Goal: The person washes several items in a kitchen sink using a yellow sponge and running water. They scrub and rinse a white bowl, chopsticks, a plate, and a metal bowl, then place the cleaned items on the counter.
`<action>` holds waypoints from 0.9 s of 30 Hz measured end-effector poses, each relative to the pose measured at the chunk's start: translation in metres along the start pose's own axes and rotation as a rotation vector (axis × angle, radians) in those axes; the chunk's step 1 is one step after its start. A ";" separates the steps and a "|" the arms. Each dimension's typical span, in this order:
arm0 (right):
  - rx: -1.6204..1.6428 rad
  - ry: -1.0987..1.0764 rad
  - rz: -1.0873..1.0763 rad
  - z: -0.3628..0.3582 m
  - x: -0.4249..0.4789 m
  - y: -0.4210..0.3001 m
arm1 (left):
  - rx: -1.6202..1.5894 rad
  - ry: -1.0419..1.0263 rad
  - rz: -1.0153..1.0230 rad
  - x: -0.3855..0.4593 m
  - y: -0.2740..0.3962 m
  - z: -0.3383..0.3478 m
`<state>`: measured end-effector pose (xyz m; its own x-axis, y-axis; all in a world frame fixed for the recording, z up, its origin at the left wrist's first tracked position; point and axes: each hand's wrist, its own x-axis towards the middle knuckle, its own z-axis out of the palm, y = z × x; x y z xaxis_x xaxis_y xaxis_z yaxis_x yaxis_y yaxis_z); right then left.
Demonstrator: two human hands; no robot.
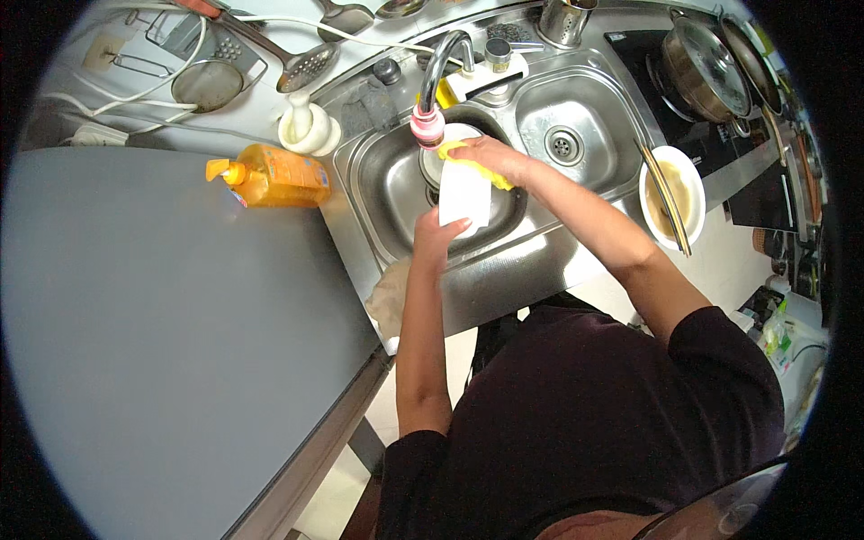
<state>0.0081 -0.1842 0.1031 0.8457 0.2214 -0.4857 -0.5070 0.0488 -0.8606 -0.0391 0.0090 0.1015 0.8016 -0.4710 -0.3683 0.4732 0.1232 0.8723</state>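
Over the left basin of a steel double sink (398, 196), my left hand (435, 233) grips the near end of a white dish (464, 196). My right hand (489, 158) holds a yellow cloth (499, 179) against the dish's far end. Just beyond is the curved faucet (432, 74) with its pink nozzle (427, 127). Another white dish (430, 165) lies in the basin, partly hidden behind the held one. Whether water is running cannot be told.
An orange pump bottle (280, 177) lies on the grey counter (169, 283) at left, near a mortar (307, 128). To the right, a white bowl (698, 196) of brownish liquid carries chopsticks (665, 196). A lidded pot (705, 67) stands on the cooktop. A beige cloth (389, 297) hangs at the sink's front edge.
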 end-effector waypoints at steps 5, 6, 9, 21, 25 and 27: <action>0.875 -0.201 0.158 0.003 0.012 0.061 | -0.372 0.167 0.274 -0.005 -0.016 0.001; 0.893 -0.195 0.191 0.018 0.004 0.056 | -0.394 0.214 0.306 -0.002 -0.017 -0.001; 0.972 -0.061 0.287 0.055 -0.009 0.064 | -0.307 0.320 0.252 0.003 -0.019 -0.002; -0.200 0.447 -0.121 0.028 -0.005 0.053 | -0.421 0.328 0.261 0.008 -0.029 -0.015; -0.250 0.397 -0.147 0.048 -0.009 0.019 | -0.522 0.312 0.221 0.010 -0.028 -0.010; 0.165 0.190 -0.154 0.052 -0.009 0.022 | -0.512 0.293 0.221 0.013 -0.023 -0.022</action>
<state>-0.0189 -0.1349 0.0964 0.9229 0.0133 -0.3848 -0.3774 0.2291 -0.8972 -0.0315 0.0195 0.0693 0.9329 -0.1370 -0.3329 0.3419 0.6270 0.6999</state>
